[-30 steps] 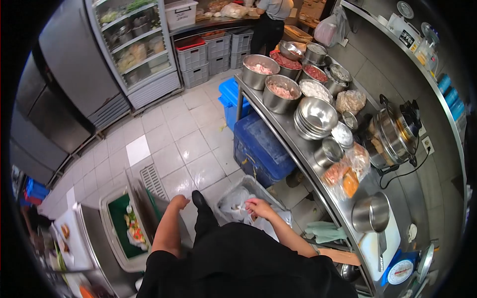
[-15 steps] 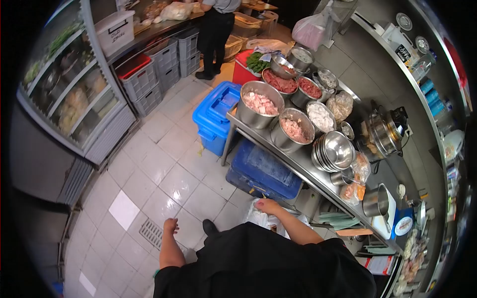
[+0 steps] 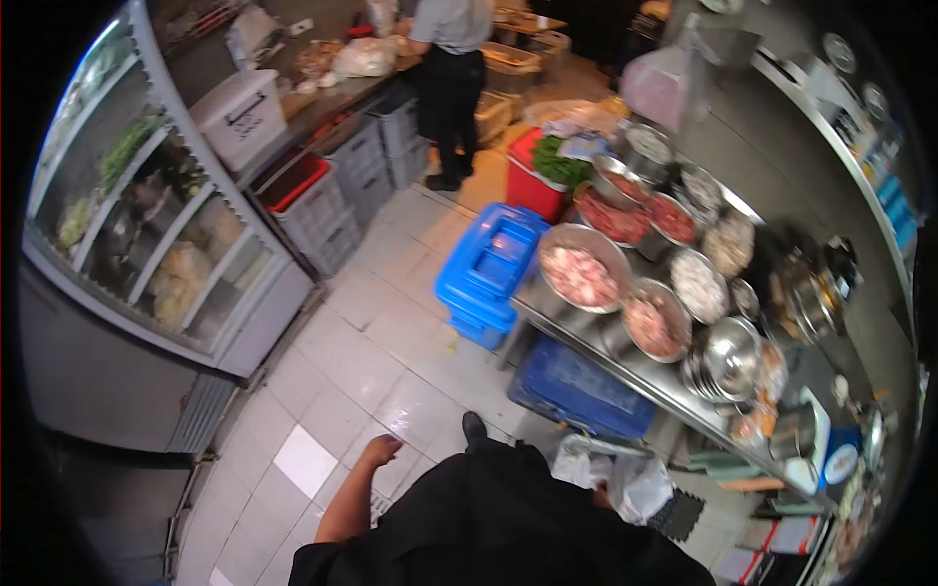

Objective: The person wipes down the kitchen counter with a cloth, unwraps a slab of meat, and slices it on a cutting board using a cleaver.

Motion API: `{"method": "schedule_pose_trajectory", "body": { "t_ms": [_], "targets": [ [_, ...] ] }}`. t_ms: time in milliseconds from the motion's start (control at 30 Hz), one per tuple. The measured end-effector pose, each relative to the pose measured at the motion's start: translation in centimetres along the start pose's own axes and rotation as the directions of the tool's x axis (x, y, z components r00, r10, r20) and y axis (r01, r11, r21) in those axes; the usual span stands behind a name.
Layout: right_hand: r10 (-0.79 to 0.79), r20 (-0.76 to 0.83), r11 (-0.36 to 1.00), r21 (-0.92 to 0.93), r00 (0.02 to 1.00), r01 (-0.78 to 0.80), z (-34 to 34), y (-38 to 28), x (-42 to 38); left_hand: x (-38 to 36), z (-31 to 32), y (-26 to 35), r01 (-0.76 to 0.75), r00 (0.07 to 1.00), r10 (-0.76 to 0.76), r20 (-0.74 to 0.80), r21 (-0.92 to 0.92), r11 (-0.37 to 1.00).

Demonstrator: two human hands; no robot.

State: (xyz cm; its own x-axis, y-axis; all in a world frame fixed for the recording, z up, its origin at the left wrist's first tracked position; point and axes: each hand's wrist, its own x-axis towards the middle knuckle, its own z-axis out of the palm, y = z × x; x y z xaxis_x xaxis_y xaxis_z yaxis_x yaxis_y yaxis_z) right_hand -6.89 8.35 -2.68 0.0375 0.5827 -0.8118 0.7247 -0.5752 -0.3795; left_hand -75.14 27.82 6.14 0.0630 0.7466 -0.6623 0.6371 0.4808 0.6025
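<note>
My left hand (image 3: 381, 449) hangs over the tiled floor, away from any object, its fingers loosely curled together with nothing visible in them. Low beside my right side, my right hand (image 3: 601, 496) shows only as a sliver at a white plastic bag (image 3: 640, 488); my black clothing hides the rest, and its fingers cannot be made out. The bag lines or lies on a container (image 3: 576, 457) on the floor by the table.
A steel table (image 3: 616, 342) on the right holds a pot of cut meat (image 3: 583, 273), other pots and stacked bowls (image 3: 728, 356). Beneath it sits a dark blue box (image 3: 576, 386). A blue lidded bin (image 3: 489, 259), a glass-door fridge (image 3: 156, 195) and a co-worker (image 3: 451, 88) are ahead.
My view has turned left, so the table and bins shift right. My right hand has gone from above the white bag to lower, mostly behind my clothing. My left hand still hangs free.
</note>
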Motion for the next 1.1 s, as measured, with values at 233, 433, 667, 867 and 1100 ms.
{"method": "schedule_pose_trajectory", "body": {
  "t_ms": [233,433,667,867,1100],
  "targets": [
    [0.016,-0.046,1.000,0.017,0.999,-0.015,-5.2,-21.5,10.9,9.0,-8.5,6.1,-0.284,0.958,0.252,0.138,0.324,0.903],
    [-0.478,-0.266,0.873,-0.037,0.837,0.487,-7.4,-41.3,22.6,11.4,-18.9,3.8,0.069,0.990,-0.041,-0.136,0.208,0.976],
    [-0.427,-0.125,0.892,-0.218,0.896,0.395,-12.3,-70.4,31.7,14.7,-25.5,-7.8,0.238,0.931,-0.275,0.239,0.170,0.956],
    [-0.430,-0.155,0.862,-0.363,0.889,0.354,-14.5,-87.8,37.2,22.0,-35.7,-9.0,0.255,0.917,-0.290,0.276,0.154,0.955],
    [-0.653,-0.121,0.756,-0.164,0.747,0.634,-15.8,-109.2,41.4,38.0,-55.3,-6.7,0.002,1.000,0.004,-0.015,0.410,0.912]
  ]
}}
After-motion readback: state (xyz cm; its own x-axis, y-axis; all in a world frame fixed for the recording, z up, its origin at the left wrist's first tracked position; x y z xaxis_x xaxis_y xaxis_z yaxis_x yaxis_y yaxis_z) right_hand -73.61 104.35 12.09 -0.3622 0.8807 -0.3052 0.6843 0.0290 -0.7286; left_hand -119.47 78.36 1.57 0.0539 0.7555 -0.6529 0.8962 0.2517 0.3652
